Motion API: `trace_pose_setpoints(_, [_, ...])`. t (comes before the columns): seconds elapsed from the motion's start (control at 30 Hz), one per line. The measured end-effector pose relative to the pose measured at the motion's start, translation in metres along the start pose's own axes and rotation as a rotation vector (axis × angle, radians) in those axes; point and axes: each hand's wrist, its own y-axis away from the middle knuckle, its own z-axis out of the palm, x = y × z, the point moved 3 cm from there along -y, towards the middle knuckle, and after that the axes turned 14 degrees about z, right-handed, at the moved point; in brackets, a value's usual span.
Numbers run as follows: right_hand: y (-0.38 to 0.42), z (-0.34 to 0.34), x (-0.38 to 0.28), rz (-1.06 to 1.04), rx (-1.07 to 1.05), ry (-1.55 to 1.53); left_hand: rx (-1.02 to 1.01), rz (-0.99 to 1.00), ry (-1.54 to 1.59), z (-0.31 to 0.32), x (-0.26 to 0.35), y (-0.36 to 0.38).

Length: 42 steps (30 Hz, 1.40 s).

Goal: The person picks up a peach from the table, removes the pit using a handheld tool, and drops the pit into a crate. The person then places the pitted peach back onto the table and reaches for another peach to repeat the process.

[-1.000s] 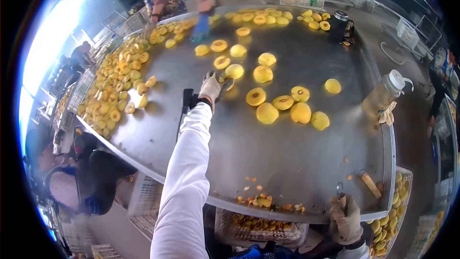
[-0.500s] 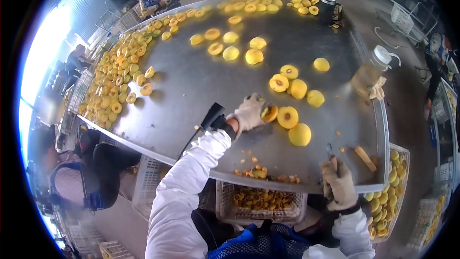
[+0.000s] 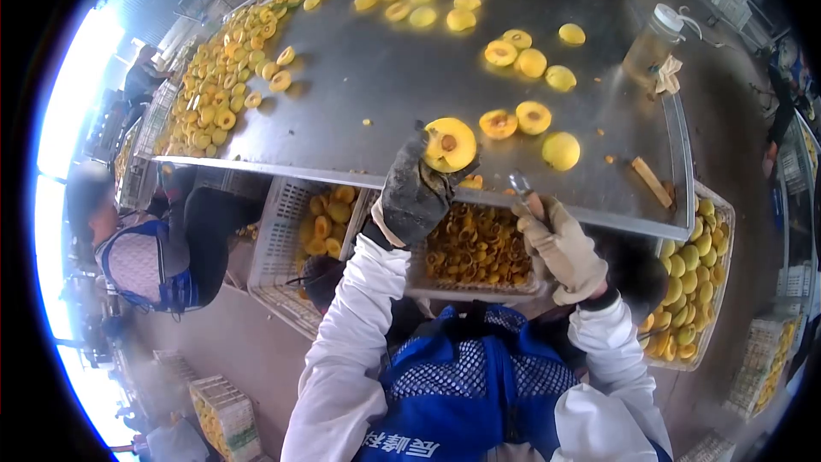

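Note:
My left hand [image 3: 417,192], in a work glove with a dark, stained palm, is turned up around a yellow peach half [image 3: 450,145]. Its cut face points at me, and a brown hollow or stone shows in the middle. In my gloved right hand [image 3: 564,248] is a small pitting tool [image 3: 530,197] with a brown handle and a shiny metal tip. The tip is apart from the peach half. Just beyond my hands, two cut halves [image 3: 516,121] and a rounded yellow peach [image 3: 561,151] lie on the metal table [image 3: 368,94].
A crate of brown and orange scraps [image 3: 479,248] stands under the table's front edge. Crates of peaches flank it at left [image 3: 325,222] and right [image 3: 693,274]. More halves are heaped at the table's left [image 3: 214,103]. A jug [image 3: 654,43] and wooden stick [image 3: 652,181] sit at right. Another person [image 3: 154,257] sits at left.
My left hand has lifted a peach half off the table and drawn it toward me, palm now up. My right hand has moved left with the tool. The view has tilted down.

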Motion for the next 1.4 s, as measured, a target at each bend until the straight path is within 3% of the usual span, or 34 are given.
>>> trace_pose_setpoints(0.03, [0.001,0.009,-0.002,-0.001,0.012,0.045,0.015,-0.004,0.002,-0.012,-0.009,0.007])
trace_pose_setpoints(0.07, [-0.001,0.017,0.001,0.016,0.009,0.045,-0.121,0.231,-0.372,-0.028,-0.014,0.012])
trace_pose_setpoints(0.1, [-0.004,0.024,0.001,-0.105,0.008,0.122,-0.263,0.461,-0.748,-0.039,-0.016,0.020])
trace_pose_setpoints(0.13, [-0.006,0.032,0.000,-0.225,0.008,0.199,-0.252,0.451,-0.745,-0.043,-0.017,0.028])
trace_pose_setpoints(0.17, [0.002,0.041,-0.010,-0.080,-0.063,0.197,-0.349,0.564,-0.958,-0.042,-0.016,0.035])
trace_pose_setpoints(0.2, [0.005,0.043,-0.018,-0.072,-0.061,0.199,-0.452,0.678,-1.169,-0.039,-0.016,0.040])
trace_pose_setpoints(0.27, [0.008,0.045,-0.023,0.016,0.020,0.452,-0.426,0.591,-1.146,-0.028,-0.015,0.046])
trace_pose_setpoints(0.33, [0.002,0.045,-0.016,0.054,-0.005,0.335,-0.442,0.730,-1.241,-0.027,-0.013,0.048])
trace_pose_setpoints(0.4, [-0.017,0.037,-0.007,-0.334,0.232,0.432,-0.504,0.641,-1.188,-0.034,-0.008,0.052])
trace_pose_setpoints(0.47, [-0.014,0.033,-0.020,-0.267,0.189,0.453,-0.773,0.763,-1.536,-0.003,0.006,0.072])
trace_pose_setpoints(0.5, [-0.021,0.031,-0.017,-0.288,0.090,0.484,-0.789,0.569,-1.440,0.000,0.007,0.075])
trace_pose_setpoints(0.53, [-0.030,0.029,-0.012,-0.309,-0.009,0.513,-0.821,0.520,-1.227,0.006,0.006,0.081])
trace_pose_setpoints(0.6, [-0.041,0.024,-0.005,-0.361,-0.056,0.390,-0.851,0.597,-1.334,0.001,0.007,0.084])
trace_pose_setpoints(0.63, [-0.039,0.023,-0.004,-0.183,-0.082,0.145,-0.859,0.601,-1.332,0.004,0.003,0.086])
trace_pose_setpoints(0.67, [-0.039,0.024,-0.001,-0.003,-0.109,-0.102,-0.609,0.331,-1.027,0.002,-0.005,0.084])
trace_pose_setpoints(0.7, [-0.040,0.030,0.000,-0.050,-0.085,-0.204,-0.357,0.068,-0.715,-0.002,-0.016,0.083])
trace_pose_setpoints(0.73, [-0.038,0.032,0.001,-0.048,-0.082,-0.208,-0.359,0.063,-0.715,-0.001,-0.023,0.079])
trace_pose_setpoints(0.8, [-0.033,0.040,0.005,0.022,-0.197,-0.301,-0.174,0.217,-0.599,-0.010,-0.033,0.071])
trace_pose_setpoints(0.83, [-0.034,0.047,0.008,-0.010,-0.206,-0.243,-0.323,0.547,-0.969,-0.012,-0.039,0.071])
trace_pose_setpoints(0.87, [-0.030,0.053,0.006,-0.009,-0.210,-0.240,-0.095,0.237,-0.372,-0.026,-0.049,0.068])
trace_pose_setpoints(0.93, [-0.012,0.058,-0.001,0.062,-0.111,-0.117,-0.296,1.057,-1.288,-0.028,-0.040,0.083])
trace_pose_setpoints(0.97, [-0.001,0.054,-0.007,0.053,-0.012,-0.015,-0.287,1.053,-1.290,-0.026,-0.040,0.086])
trace_pose_setpoints(1.0, [0.001,0.052,-0.004,0.056,-0.016,-0.010,-0.200,0.802,-0.866,-0.029,-0.040,0.084])
trace_pose_setpoints(1.03, [0.003,0.049,-0.006,-0.129,0.060,0.101,-0.116,0.547,-0.445,-0.023,-0.041,0.082])
trace_pose_setpoints(1.07, [0.008,0.046,-0.008,-0.312,0.137,0.210,-0.112,0.549,-0.444,-0.019,-0.036,0.081])
trace_pose_setpoints(1.1, [0.015,0.044,-0.010,-0.488,0.210,0.452,-0.225,0.686,-0.825,-0.012,-0.025,0.080])
trace_pose_setpoints(1.13, [0.017,0.044,-0.012,-0.485,0.212,0.451,-0.342,0.811,-1.208,-0.008,-0.019,0.079])
trace_pose_setpoints(1.3, [0.012,0.048,-0.008,-0.500,0.183,0.683,-0.286,0.717,-1.178,-0.021,-0.015,0.072])
trace_pose_setpoints(1.4, [0.010,0.050,-0.007,-0.469,0.187,0.745,-0.330,0.730,-1.361,-0.040,-0.017,0.068])
